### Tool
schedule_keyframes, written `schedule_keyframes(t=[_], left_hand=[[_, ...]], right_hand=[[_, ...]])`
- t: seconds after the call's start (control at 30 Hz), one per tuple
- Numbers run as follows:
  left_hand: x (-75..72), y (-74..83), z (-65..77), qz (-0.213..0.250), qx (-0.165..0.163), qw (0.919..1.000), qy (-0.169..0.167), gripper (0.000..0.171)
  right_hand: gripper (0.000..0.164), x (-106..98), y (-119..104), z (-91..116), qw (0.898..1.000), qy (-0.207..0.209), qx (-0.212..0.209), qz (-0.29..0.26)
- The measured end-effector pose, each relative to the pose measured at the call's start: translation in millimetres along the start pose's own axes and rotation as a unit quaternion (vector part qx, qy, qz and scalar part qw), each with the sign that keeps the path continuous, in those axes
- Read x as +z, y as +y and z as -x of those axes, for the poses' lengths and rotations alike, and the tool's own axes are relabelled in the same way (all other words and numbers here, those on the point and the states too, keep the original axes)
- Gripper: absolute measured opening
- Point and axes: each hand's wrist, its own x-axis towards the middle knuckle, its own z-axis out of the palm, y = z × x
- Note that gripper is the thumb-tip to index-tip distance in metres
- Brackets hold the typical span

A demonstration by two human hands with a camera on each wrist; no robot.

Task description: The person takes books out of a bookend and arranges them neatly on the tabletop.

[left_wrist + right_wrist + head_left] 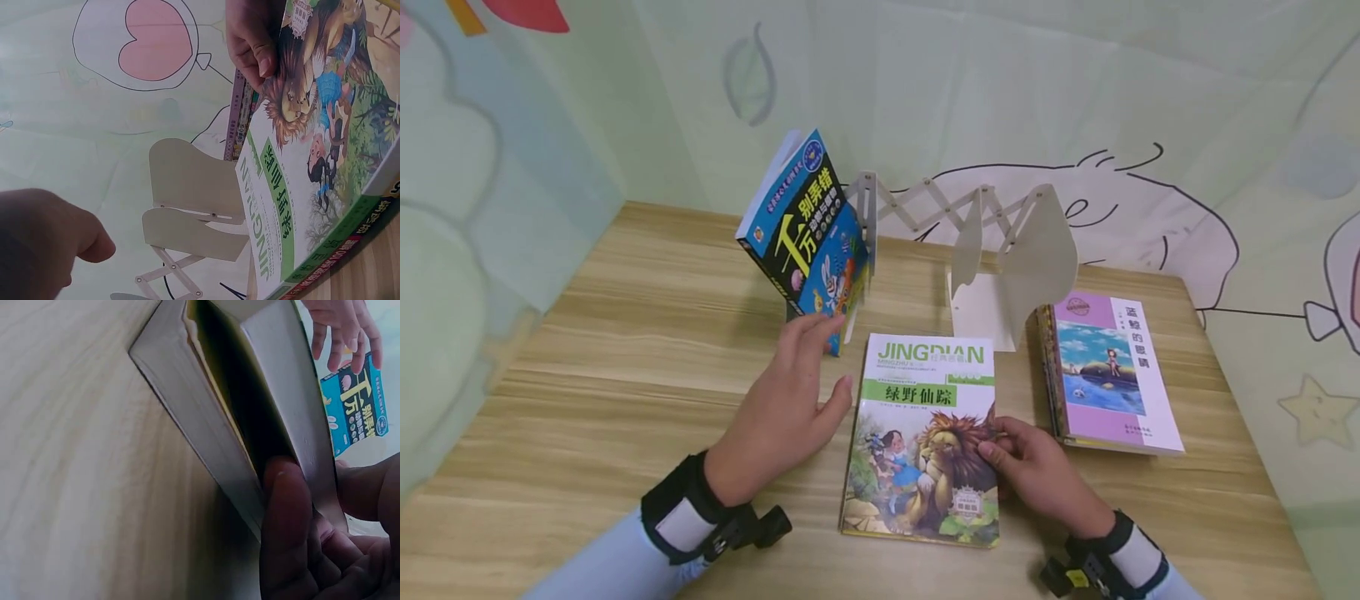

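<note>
A book with a lion on its cover (917, 433) lies on top of at least one other book in the middle of the table. My right hand (1041, 471) pinches its right edge, thumb on the cover. In the right wrist view, my right fingers (286, 512) reach into the gap beneath the top book. My left hand (778, 408) is raised to the left of it, fingers fairly straight and holding nothing. Just beyond those fingers, a blue book (808, 237) leans upright against the end of a folding bookend (1037, 250); whether they touch it I cannot tell.
On the right, a stack of books (1157, 408) with a pink-and-white top cover lies beside the bookend. Behind the wooden table (647, 292) hangs a printed cloth wall (887, 100). The bookend's lattice stretches along the table's back edge.
</note>
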Motion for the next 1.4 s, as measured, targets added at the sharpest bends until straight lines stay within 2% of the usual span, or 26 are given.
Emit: schedule_keyframes(t=[0.13,0.37,0.63,0.73,0.83,0.93,1.03,1.13,1.27,1.4], left_hand=[[0.5,-0.2,0.7,-0.002,-0.004,1.0,-0.007,0.066],[4.2,-2.9,1.8,0.001,-0.007,0.9999,-0.012,0.067],[6.2,-4.0,2.5,0.006,-0.013,0.9993,-0.034,0.067],[6.2,-3.9,1.8,0.005,-0.007,0.999,-0.045,0.062],[6.8,-3.7,0.8,0.002,0.002,0.9983,-0.058,0.057],[7.8,-3.5,0.6,0.001,0.007,0.9979,-0.065,0.053],[8.4,-3.2,1.1,0.004,0.008,0.9977,-0.066,0.053],[10.2,-2.8,0.9,0.013,0.016,0.997,-0.075,0.053],[13.9,-1.7,0.4,0.023,0.039,0.9948,-0.092,0.051],[15.6,-0.7,1.2,0.022,0.049,0.9944,-0.091,0.049]], right_hand=[[0.037,1,1,0,1.0,0.018,0.005,0.023],[0.032,3,3,-1,0.992,0.082,0.009,0.1],[0.035,2,1,1,0.989,0.118,0.008,0.088],[0.03,0,-3,2,0.989,0.131,-0.03,0.065],[0.026,0,-8,3,0.986,0.125,-0.096,0.054],[0.037,1,-14,3,0.977,0.118,-0.16,0.078],[0.052,2,-21,3,0.963,0.124,-0.207,0.12],[0.06,3,-27,2,0.957,0.122,-0.227,0.136],[0.061,4,-32,0,0.957,0.108,-0.233,0.135],[0.06,6,-35,-1,0.955,0.108,-0.236,0.141]])
